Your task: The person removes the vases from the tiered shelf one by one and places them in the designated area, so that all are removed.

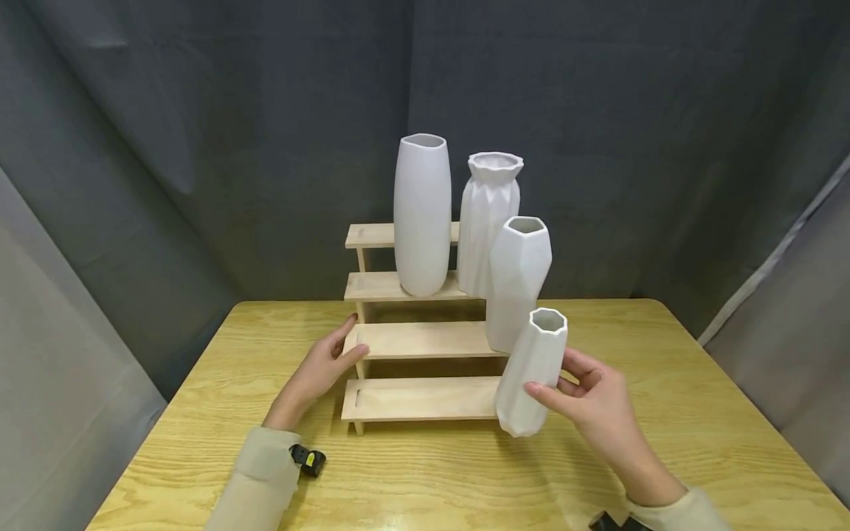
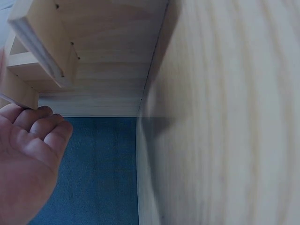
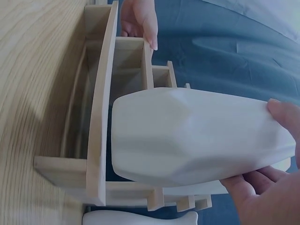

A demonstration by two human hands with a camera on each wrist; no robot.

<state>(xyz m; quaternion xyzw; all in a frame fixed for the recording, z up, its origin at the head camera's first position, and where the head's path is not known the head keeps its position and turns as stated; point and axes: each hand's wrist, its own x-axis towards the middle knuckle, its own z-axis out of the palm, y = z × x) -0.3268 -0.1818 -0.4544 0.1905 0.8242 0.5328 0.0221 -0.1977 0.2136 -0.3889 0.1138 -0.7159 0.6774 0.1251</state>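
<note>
In the head view my right hand (image 1: 600,402) holds a white faceted vase (image 1: 531,376), thumb in front and fingers behind. The vase tilts, its mouth leaning right, and its base overlaps the right end of the bottom step. From the right wrist, its base (image 3: 140,138) shows just off the front board of the wooden stepped stand (image 3: 97,112). My left hand (image 1: 325,361) grips the stand's left end at the third step down (image 1: 425,341), thumb on top. Its curled fingers (image 2: 44,124) meet the wood's edge in the left wrist view.
A tall smooth vase (image 1: 422,214) and a pleated vase (image 1: 488,228) stand on the second step down. An angular vase (image 1: 518,284) stands at the third step's right end. The stand rests on a wood-grain table (image 1: 425,479), with dark curtains (image 1: 299,133) behind.
</note>
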